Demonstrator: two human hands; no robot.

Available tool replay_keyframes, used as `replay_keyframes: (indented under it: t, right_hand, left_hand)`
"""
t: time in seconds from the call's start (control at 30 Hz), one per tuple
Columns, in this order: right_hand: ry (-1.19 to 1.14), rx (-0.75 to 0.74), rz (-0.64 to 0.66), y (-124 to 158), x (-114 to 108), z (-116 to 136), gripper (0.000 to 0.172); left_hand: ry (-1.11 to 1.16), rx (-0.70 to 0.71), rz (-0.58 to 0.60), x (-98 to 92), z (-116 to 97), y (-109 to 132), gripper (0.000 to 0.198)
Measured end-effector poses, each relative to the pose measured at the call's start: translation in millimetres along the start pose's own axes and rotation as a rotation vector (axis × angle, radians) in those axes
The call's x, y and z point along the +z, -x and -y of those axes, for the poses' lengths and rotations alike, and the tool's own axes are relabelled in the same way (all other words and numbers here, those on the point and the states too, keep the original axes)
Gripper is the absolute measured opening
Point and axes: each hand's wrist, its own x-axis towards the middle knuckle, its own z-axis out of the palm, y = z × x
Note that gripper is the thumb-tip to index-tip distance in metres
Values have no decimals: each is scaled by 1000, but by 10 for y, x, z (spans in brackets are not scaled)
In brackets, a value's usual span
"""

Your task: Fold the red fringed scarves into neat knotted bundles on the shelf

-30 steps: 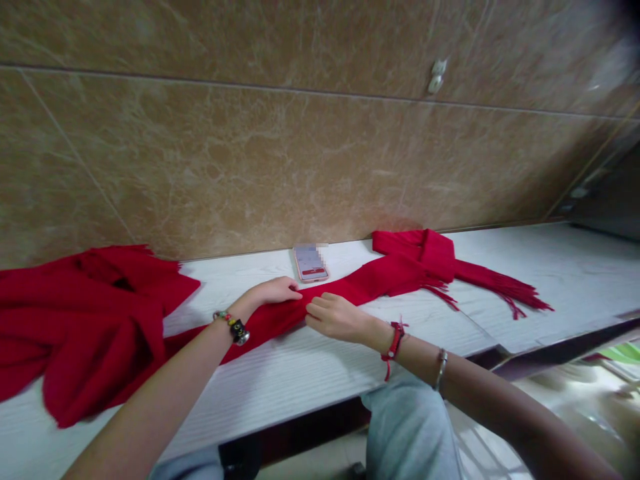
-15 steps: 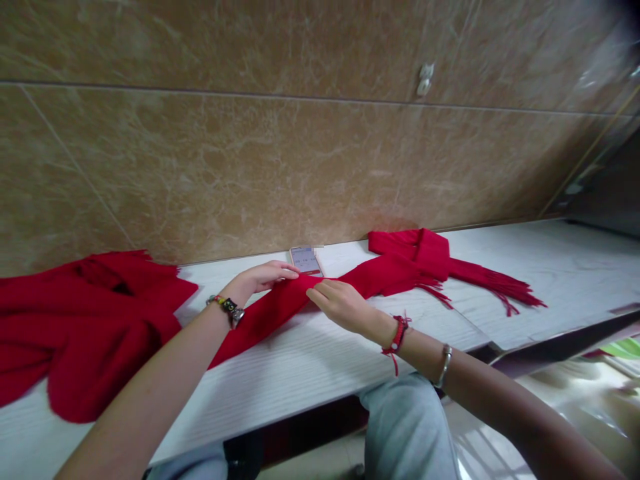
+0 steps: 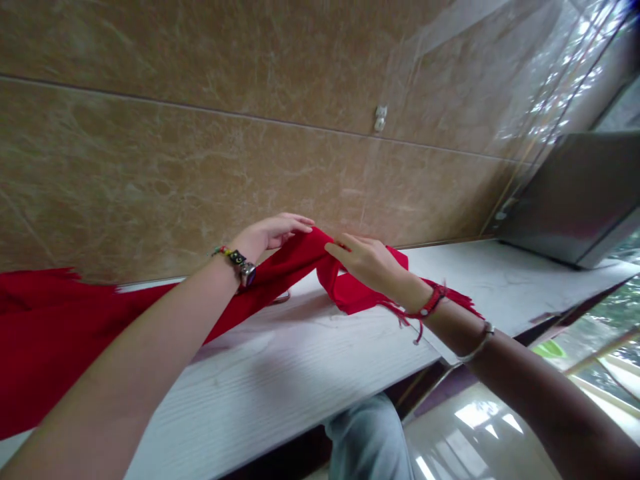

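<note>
A long red scarf (image 3: 280, 273) stretches across the view, its middle lifted off the white tabletop in a narrow folded strip. My left hand (image 3: 273, 233) pinches the strip's upper edge. Close by on the right, my right hand (image 3: 367, 263) has its fingers closed on the same strip. To the left, a wide part of the scarf spreads out behind my left forearm. Beyond my right hand, more of the scarf lies folded on the table, its fringe partly hidden by my wrist. A corner of a phone (image 3: 283, 298) peeks out below the raised cloth.
The white wood-grain table (image 3: 280, 380) runs along a brown marbled tile wall (image 3: 200, 153). A small white fixture (image 3: 381, 119) sits on the wall. At the far right end stands a grey box-like object (image 3: 565, 193). My knee (image 3: 370, 440) is under the table's front edge.
Both hands have raised the scarf's middle off the table, drawing the left part along and covering most of the phone. The view has turned to the right.
</note>
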Motion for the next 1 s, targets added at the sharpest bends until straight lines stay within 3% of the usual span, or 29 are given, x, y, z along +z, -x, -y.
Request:
replay_keyframes:
  t: [0.07, 0.17, 0.33, 0.53, 0.67, 0.73, 0.83, 0.9, 1.0]
  right_hand:
    - [65, 31, 30, 107, -21, -201, 28]
    - [129, 51, 102, 347, 62, -424, 29]
    - [90, 42, 220, 822, 424, -637, 25]
    - [5, 91, 325, 1193, 842, -705, 21]
    - [-25, 113, 339, 1297, 976, -723, 19]
    - [-47, 124, 361, 1321, 1004, -737, 19]
    - [-82, 144, 386, 1327, 1017, -756, 18]
    - [-109, 172, 399, 1313, 1017, -764, 17]
    - [-145, 221, 410, 1272, 1008, -765, 17]
  left_hand:
    - [-20, 26, 32, 179, -125, -186, 38]
    - [-119, 42, 73, 477, -144, -453, 37]
    - [-309, 58, 122, 912, 149, -874, 36]
    - [-487, 138, 129, 1237, 542, -1229, 36]
    - [-593, 277, 51, 1372, 697, -1067, 41]
    - [-693, 368, -14, 1406, 778, -829, 45]
    - [-1053, 532, -79, 1389, 916, -430, 53]
    - [-1208, 542, -74, 1336, 996, -243, 43]
    - [-1253, 511, -63, 1235, 1047, -139, 23]
